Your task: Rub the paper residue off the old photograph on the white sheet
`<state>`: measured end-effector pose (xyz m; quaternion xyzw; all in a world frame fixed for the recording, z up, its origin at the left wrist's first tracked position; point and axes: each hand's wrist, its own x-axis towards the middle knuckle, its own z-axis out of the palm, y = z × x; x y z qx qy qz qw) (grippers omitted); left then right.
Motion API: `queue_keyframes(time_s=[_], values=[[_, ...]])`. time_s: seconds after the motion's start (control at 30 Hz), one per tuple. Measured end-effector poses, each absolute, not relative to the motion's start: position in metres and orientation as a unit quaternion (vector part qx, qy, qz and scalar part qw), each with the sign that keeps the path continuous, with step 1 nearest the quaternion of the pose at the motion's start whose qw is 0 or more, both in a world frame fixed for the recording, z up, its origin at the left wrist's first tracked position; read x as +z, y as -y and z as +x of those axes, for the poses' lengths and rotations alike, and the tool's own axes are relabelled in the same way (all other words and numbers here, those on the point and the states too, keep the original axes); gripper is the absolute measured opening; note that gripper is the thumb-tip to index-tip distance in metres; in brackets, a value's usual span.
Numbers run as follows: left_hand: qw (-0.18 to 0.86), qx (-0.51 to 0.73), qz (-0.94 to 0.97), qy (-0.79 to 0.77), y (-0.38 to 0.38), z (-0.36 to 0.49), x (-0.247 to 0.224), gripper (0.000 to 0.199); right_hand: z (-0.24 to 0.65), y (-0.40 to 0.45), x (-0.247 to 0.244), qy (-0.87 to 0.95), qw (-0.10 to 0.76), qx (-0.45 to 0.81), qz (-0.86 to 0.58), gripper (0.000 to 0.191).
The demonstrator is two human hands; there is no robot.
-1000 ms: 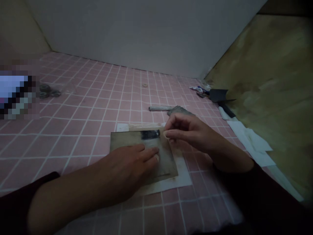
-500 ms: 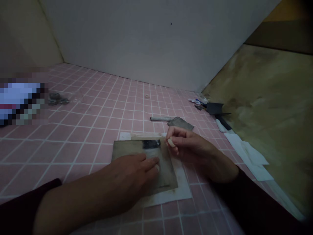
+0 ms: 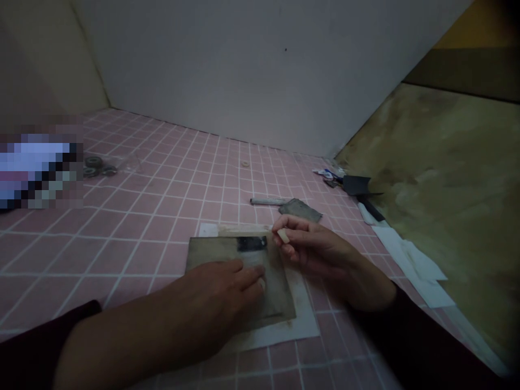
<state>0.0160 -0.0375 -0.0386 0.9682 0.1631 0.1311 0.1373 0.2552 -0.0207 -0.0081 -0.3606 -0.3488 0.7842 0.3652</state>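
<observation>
My left hand (image 3: 227,287) lies on a grey-brown sheet (image 3: 278,292), its fingers extended over the middle of it. A dark rectangular patch (image 3: 252,244) with a glossy look is at the sheet's far edge, just beyond those fingers. Under the sheet, white paper (image 3: 300,331) with brownish stains sticks out on several sides. My right hand (image 3: 309,241) is raised by the sheet's far right corner, thumb and fingers pinched together. A small cream-coloured piece (image 3: 283,235) shows at its thumb tip; its exact kind is unclear.
Beyond my right hand lie a grey tube-like stick (image 3: 266,201) and dark grey squares (image 3: 301,210). A small ring (image 3: 245,163) sits farther back. Tape rolls (image 3: 94,162) are at left. Black tools (image 3: 357,185) and white papers (image 3: 414,265) line the right wall. Pink checked cloth (image 3: 162,189) covers the surface.
The view has tilted up slightly, so everything sits a little lower. My right hand has turned slightly with the cream piece at its thumb. My left hand stays on the sheet.
</observation>
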Motion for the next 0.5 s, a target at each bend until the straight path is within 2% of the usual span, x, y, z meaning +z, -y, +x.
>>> queue_keyframes(time_s=[0.5], values=[[0.144,0.121,0.968,-0.165,0.0375,0.0129,-0.0423,0.035,0.2569,0.0221,-0.0127,0.393,0.362,0.774,-0.341,0.014]])
